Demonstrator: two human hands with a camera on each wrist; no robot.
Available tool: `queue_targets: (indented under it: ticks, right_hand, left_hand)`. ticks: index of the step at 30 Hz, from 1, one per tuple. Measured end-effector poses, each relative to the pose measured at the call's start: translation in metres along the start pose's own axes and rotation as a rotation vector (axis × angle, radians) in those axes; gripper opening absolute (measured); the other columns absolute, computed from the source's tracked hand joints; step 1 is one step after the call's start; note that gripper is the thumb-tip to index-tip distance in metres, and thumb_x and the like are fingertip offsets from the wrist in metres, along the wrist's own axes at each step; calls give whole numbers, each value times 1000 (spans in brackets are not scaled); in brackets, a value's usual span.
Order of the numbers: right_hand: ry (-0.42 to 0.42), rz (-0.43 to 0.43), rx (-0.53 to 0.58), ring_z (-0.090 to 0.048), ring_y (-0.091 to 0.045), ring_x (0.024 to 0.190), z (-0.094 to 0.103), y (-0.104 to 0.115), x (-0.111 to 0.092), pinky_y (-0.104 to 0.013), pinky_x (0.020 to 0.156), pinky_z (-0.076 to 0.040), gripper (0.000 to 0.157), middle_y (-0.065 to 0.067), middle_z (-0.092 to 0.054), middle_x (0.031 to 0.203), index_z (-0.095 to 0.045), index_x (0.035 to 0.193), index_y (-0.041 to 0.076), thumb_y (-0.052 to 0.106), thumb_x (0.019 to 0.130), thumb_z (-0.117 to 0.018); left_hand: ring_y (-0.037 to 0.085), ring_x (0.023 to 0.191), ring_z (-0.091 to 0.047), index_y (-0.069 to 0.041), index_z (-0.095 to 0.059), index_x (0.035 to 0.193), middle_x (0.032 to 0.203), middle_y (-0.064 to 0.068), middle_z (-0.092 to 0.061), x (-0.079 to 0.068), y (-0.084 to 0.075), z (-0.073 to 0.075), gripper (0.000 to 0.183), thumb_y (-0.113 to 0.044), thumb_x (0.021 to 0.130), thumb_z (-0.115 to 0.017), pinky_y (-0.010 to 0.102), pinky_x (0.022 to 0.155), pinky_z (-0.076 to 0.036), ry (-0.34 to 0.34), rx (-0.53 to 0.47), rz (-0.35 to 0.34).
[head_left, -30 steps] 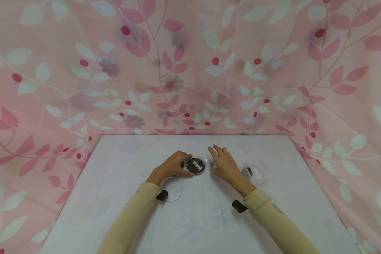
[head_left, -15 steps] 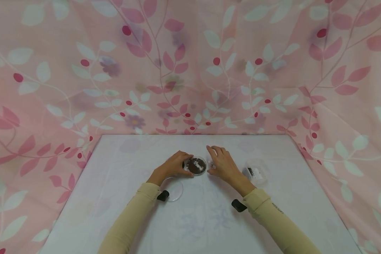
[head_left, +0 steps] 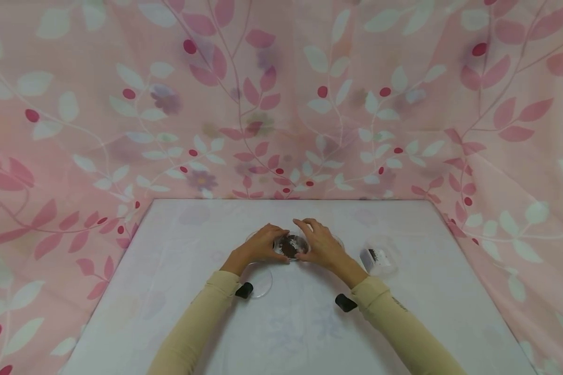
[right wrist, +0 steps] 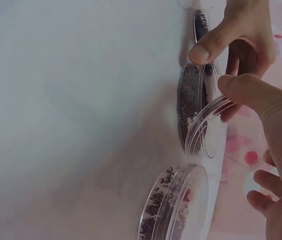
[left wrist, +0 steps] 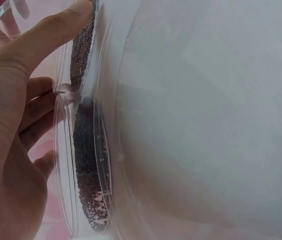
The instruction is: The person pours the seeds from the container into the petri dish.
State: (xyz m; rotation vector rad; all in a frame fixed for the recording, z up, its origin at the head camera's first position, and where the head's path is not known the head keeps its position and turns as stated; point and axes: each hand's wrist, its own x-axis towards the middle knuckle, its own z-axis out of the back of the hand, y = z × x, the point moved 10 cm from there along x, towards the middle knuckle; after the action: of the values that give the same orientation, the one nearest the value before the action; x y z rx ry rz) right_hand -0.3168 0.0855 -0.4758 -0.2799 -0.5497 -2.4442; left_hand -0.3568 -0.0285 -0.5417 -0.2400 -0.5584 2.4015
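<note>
My left hand holds a clear round petri dish of small dark grains between thumb and fingers, near the table's middle. In the right wrist view, my right hand pinches a clear petri dish lid, tilted at the near side of that dish, close to the left thumb. Its other fingers are loosely bent. A second grain-filled dish stands beside the left hand in the left wrist view. Another dish with dark beads stands below the right hand in the right wrist view.
A clear round lid lies flat on the white tabletop, by the left wrist. On the right stands a translucent box with a dark-marked white patch. Pink floral cloth hangs behind and at both sides of the table.
My right hand has moved left from beside the right-hand dish to the dish in my left hand, bringing the clear lid over it. My left hand keeps its grip and barely moves.
</note>
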Motion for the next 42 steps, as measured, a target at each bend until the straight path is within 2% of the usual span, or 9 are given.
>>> queue_targets:
  ticks: [4, 11, 12, 19, 21, 31, 36, 39, 42]
  right_hand:
    - [-8, 29, 45, -59, -34, 111, -4, 3, 2, -60, 97, -48, 94, -18, -51, 131, -41, 148, 10, 34, 71, -89]
    - [-1, 41, 46, -58, -32, 116, -9, 4, 6, -58, 95, -50, 95, -15, -52, 134, -40, 148, 10, 38, 71, -88]
    - [-1, 43, 50, -57, -33, 118, -9, 5, 7, -59, 95, -49, 94, -14, -52, 134, -41, 147, 10, 39, 71, -88]
    - [47, 37, 55, -55, -33, 124, -16, 9, 14, -58, 95, -50, 83, -10, -54, 137, -49, 137, 11, 45, 72, -86]
    - [69, 29, 53, -54, -34, 124, -18, 10, 15, -58, 94, -50, 78, -10, -54, 136, -52, 133, 11, 45, 72, -85]
    - [168, 20, -32, -51, -35, 129, -36, 8, 18, -57, 97, -50, 72, -13, -53, 141, -56, 132, 13, 50, 76, -81]
    - [173, 34, -55, -52, -34, 128, -39, 9, 18, -56, 98, -49, 72, -14, -54, 140, -58, 132, 10, 50, 76, -81]
    - [181, 32, -49, -52, -33, 127, -39, 10, 18, -56, 99, -49, 72, -13, -55, 139, -57, 132, 9, 48, 76, -82]
    - [188, 29, -39, -53, -33, 127, -41, 11, 18, -55, 99, -48, 71, -13, -55, 138, -57, 132, 9, 46, 77, -81]
  left_hand:
    - [19, 126, -49, -13, -52, 142, 136, 3, -59, -1, -2, 1, 88, -53, 71, -83, 40, 111, -42, -10, 3, -14]
    - [21, 130, -50, -10, -51, 143, 136, 4, -59, -1, -3, 3, 89, -54, 71, -83, 44, 124, -21, -21, 14, -42]
    - [20, 130, -50, -10, -51, 143, 136, 4, -59, -1, -3, 3, 90, -55, 71, -82, 44, 124, -21, -23, 14, -42]
    - [15, 124, -49, -15, -55, 140, 133, -3, -60, -4, 2, 6, 87, -65, 72, -76, 38, 110, -43, -48, 5, -36]
    - [15, 122, -49, -16, -57, 137, 132, -3, -60, -5, 2, 8, 84, -65, 72, -76, 37, 109, -43, -54, 3, -43]
    - [17, 124, -53, -15, -61, 134, 131, -1, -61, -7, 3, 10, 77, -56, 72, -81, 44, 118, -33, -76, 33, -71]
    - [16, 122, -53, -16, -62, 132, 129, -2, -62, -6, 3, 10, 73, -53, 73, -82, 43, 117, -34, -82, 29, -90]
    - [16, 125, -53, -16, -62, 133, 129, -2, -62, -6, 3, 10, 72, -52, 74, -82, 48, 122, -26, -76, 35, -93]
    - [17, 127, -52, -15, -62, 132, 129, -1, -62, -6, 3, 10, 71, -50, 74, -82, 50, 122, -24, -67, 38, -86]
